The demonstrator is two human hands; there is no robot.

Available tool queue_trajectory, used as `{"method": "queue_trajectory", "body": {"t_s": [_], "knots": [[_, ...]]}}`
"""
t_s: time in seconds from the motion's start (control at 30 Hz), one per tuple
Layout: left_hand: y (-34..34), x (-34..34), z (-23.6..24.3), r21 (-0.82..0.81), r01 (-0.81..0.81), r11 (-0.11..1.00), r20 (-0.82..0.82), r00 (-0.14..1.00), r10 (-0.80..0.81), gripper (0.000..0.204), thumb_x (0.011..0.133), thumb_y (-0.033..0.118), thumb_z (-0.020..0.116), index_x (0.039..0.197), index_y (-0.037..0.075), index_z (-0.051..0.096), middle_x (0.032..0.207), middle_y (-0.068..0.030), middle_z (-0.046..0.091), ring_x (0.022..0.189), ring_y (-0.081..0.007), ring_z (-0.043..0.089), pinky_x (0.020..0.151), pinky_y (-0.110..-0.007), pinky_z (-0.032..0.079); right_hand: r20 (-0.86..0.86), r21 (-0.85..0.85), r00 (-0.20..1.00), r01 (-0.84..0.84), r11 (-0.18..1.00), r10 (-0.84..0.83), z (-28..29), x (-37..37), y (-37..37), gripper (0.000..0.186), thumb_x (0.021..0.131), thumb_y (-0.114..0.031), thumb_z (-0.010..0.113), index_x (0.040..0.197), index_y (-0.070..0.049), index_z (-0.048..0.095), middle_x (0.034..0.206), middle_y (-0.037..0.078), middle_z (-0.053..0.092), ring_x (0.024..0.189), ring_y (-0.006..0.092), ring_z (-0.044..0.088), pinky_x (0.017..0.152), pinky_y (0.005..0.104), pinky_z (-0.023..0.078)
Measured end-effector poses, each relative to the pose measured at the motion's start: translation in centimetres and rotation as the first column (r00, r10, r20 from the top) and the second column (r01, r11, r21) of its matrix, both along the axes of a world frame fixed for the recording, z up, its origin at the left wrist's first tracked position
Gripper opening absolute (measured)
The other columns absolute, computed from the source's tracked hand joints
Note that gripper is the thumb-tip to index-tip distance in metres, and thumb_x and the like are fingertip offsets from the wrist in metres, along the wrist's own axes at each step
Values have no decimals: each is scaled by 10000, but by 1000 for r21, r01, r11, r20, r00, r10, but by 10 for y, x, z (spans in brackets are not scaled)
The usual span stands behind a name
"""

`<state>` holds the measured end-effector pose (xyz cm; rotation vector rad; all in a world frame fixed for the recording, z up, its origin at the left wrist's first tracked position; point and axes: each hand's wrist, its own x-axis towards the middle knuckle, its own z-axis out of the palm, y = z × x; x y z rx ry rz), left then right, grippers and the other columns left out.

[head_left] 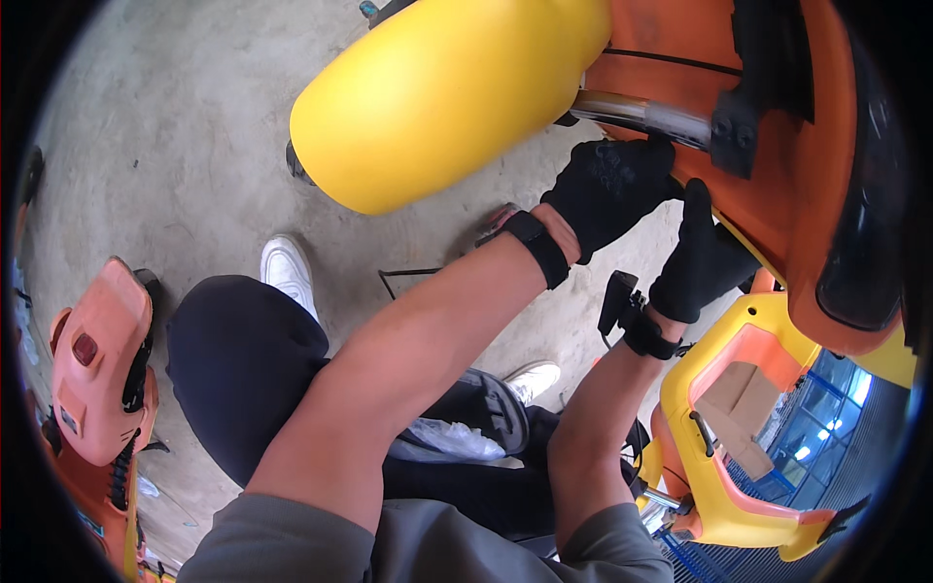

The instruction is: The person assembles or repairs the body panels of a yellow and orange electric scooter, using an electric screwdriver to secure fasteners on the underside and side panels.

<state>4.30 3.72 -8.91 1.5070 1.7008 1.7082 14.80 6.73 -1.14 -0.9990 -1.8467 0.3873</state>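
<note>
My left hand [612, 192], in a black glove, reaches up to the lower edge of an orange body panel [777, 209]. Its fingers are curled, and what they hold at the edge is hidden. Just right of it and lower, my right hand [702, 260], also black-gloved, has its thumb up against the panel's edge while the other fingers pass out of sight behind it. Above the hands, a metal tube [646, 117] runs into a black clamp [736, 131] on the panel. A large rounded yellow fender [447, 102] sits left of the tube.
A yellow and orange vehicle body [714, 389] with cardboard inside stands at the lower right. Another orange body part [102, 360] is at the far left. A thin black bent rod [389, 277] lies on the concrete floor [185, 126]. A clear plastic bag [452, 439] is near my legs.
</note>
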Motion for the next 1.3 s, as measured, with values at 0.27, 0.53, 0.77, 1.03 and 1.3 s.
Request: {"method": "queue_trajectory", "body": {"t_s": [0.27,0.53,0.77,1.03,1.3], "knots": [[-5,5,7,117,-56,992,-3,998,57,283,881,245,670,1091,67,604,788,-86,664,721,-272,682,595,-374,525,-24,-119,999,24,993,-27,2,7,2,743,691,-6,892,1309,72,486,1207,158,644,1020,196,659,883,276,546],[-4,7,13,146,-101,984,-131,984,120,326,883,236,664,1135,47,582,695,-61,634,606,-224,663,513,-344,509,-182,-247,978,49,968,-97,9,-11,-16,606,791,11,810,1306,71,495,1205,152,638,956,177,664,810,266,556],[-4,9,13,99,-80,992,-104,990,90,373,871,241,673,1170,37,583,733,-55,640,612,-220,661,522,-344,508,-224,5,971,89,996,-86,-4,-25,-6,375,887,-37,721,1205,109,584,1144,130,671,920,157,638,785,285,539],[-5,8,9,105,-22,994,-80,996,30,453,850,243,685,1214,5,561,762,-59,641,681,-227,676,540,-345,510,-109,86,943,325,942,-315,-12,-21,4,400,904,-135,740,1174,120,593,1166,157,677,942,183,648,787,277,522],[-9,9,15,109,-83,991,-112,989,96,352,868,190,604,1163,-2,588,744,-64,639,646,-216,671,527,-362,520,357,585,568,484,651,-742,-13,-5,-7,322,954,-269,689,887,28,581,703,70,580,590,175,519,495,309,394]]}}
